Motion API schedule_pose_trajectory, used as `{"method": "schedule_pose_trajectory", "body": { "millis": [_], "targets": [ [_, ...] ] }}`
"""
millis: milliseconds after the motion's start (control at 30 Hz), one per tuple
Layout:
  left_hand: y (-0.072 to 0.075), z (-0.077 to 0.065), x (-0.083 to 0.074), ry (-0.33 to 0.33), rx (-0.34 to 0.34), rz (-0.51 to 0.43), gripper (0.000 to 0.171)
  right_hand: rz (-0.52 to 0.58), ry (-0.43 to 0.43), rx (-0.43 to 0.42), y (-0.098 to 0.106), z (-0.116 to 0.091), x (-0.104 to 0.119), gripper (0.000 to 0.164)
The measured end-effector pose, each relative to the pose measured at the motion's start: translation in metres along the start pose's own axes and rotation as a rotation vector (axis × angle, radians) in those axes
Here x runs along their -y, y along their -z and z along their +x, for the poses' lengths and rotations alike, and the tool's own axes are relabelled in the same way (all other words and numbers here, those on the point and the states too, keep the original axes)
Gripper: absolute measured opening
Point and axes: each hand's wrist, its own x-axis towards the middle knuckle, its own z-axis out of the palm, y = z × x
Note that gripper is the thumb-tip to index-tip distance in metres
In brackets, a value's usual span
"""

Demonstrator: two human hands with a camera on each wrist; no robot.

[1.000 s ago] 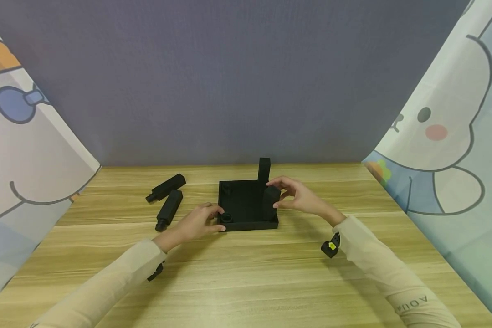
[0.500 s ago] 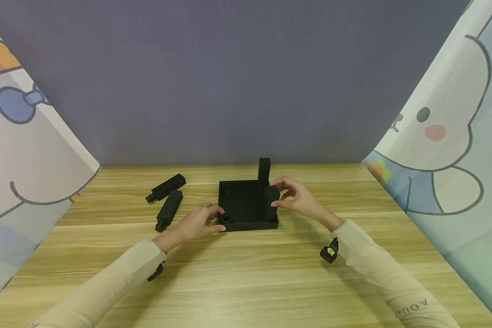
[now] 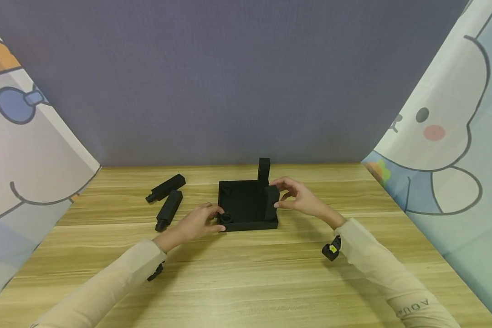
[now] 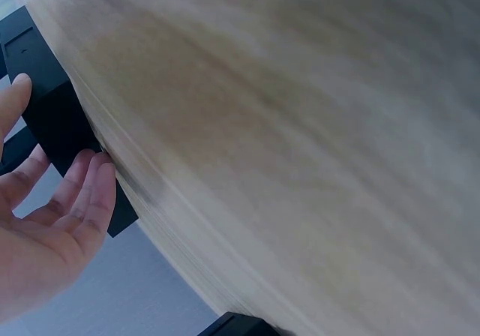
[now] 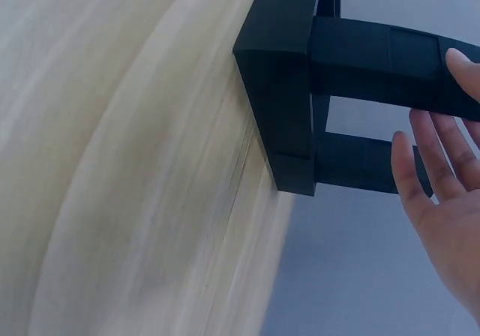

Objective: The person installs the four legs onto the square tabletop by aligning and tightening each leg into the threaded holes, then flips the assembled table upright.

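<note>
A shallow black square tray (image 3: pixel 250 226) lies on the wooden table, with a square black post (image 3: pixel 264 169) upright in its back right corner. A second such post (image 3: pixel 271 205) stands in the front right corner. My right hand (image 3: pixel 301 199) pinches that one near its top, thumb in front and fingers behind. At the opposite side, my left hand (image 3: pixel 198 222) holds the tray's front left corner, thumb at the front wall and index finger over the rim. Beside that finger is a round socket (image 3: pixel 227 218). In the right wrist view the held post (image 5: pixel 352 58) reaches straight out from the tray.
Two loose black posts with threaded ends, one nearer (image 3: pixel 170 209) and one farther (image 3: pixel 166 187), lie left of the tray. Another round socket (image 3: pixel 227 188) sits in the tray's back left corner. A grey panel (image 3: pixel 229 91) rises behind the table.
The front right post has turned about its upright axis, so its sides now line up more squarely with the tray. My right wrist has shifted slightly; my left hand stays in place.
</note>
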Motion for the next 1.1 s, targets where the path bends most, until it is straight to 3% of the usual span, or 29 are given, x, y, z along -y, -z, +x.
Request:
{"method": "schedule_pose_trajectory", "body": {
  "millis": [400, 667, 1100],
  "targets": [
    [0.0004, 0.0000, -0.0011, 0.017, -0.006, 0.013, 0.041, -0.086, -0.071, -0.074, -0.0039, -0.0026, -0.0012, 0.046],
    [-0.0006, -0.0002, -0.0010, 0.022, -0.003, 0.015, 0.041, -0.096, -0.047, -0.098, -0.0067, -0.0048, -0.0007, 0.046],
    [0.0001, -0.0005, -0.0016, 0.019, 0.004, 0.015, 0.041, -0.026, 0.033, 0.080, 0.0019, 0.0018, 0.0028, 0.057]
  ]
}}
